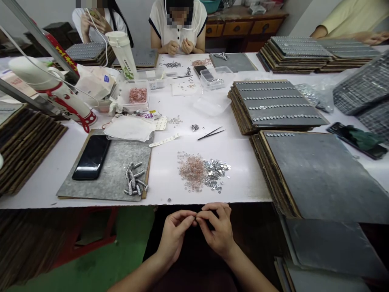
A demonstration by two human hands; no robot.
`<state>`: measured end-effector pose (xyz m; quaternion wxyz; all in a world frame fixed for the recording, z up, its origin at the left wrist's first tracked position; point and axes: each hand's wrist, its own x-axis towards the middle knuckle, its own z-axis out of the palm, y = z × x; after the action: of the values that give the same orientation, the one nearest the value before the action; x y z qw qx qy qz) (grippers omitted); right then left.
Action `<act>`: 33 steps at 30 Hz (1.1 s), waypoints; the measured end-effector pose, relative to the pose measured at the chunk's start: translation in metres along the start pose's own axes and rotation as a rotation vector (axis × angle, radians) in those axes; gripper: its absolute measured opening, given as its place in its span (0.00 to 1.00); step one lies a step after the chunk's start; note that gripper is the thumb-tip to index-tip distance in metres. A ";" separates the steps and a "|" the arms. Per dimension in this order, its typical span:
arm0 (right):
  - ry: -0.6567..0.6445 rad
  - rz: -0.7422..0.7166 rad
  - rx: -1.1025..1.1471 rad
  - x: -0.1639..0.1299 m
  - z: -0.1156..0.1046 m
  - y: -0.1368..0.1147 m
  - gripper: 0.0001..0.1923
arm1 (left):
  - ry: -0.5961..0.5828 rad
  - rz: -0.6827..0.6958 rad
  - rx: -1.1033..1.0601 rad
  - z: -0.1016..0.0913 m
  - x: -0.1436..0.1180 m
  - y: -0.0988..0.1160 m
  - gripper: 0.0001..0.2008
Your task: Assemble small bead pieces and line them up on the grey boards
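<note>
Just below the table's front edge, my left hand (178,234) and my right hand (218,232) meet at the fingertips. Both are closed in a pinch around something tiny and dark that I cannot make out. In front of them on the white table lies a heap of small pinkish clear rings (192,171). Small silver metal discs (216,172) touch that heap on its right. Black tweezers (210,134) rest farther back, beside a little cluster of metal pieces (195,127). To the left, several short silver stacks of discs (133,180) lie on a grey board (114,162).
A phone (91,157) lies on the grey board. Boards with rows of discs (275,101) are stacked at right, near a stack with a mostly bare top board (322,174). A tub of pink rings (133,94) stands back left. A person (179,28) sits opposite; others sit nearby.
</note>
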<state>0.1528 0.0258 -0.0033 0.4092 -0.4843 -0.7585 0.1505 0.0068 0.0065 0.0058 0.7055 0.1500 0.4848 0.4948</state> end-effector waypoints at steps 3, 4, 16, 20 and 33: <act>-0.002 0.009 -0.023 -0.001 -0.002 0.002 0.05 | 0.010 0.006 0.006 -0.002 0.000 0.000 0.09; 0.006 0.015 -0.041 -0.001 -0.003 0.004 0.05 | 0.016 0.007 0.011 -0.003 0.001 0.000 0.10; 0.180 0.080 -0.375 -0.002 -0.029 0.045 0.12 | 0.036 0.045 0.102 -0.010 0.006 -0.002 0.13; 0.176 0.032 -0.314 -0.003 -0.027 0.043 0.09 | 0.035 0.060 0.143 -0.010 0.007 -0.004 0.14; -0.075 0.173 0.204 0.005 -0.022 0.003 0.04 | 0.014 0.170 0.299 -0.013 0.001 -0.003 0.11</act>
<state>0.1706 0.0277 0.0111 0.4133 -0.4980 -0.7092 0.2796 -0.0026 0.0029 -0.0030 0.6277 0.2904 0.5434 0.4759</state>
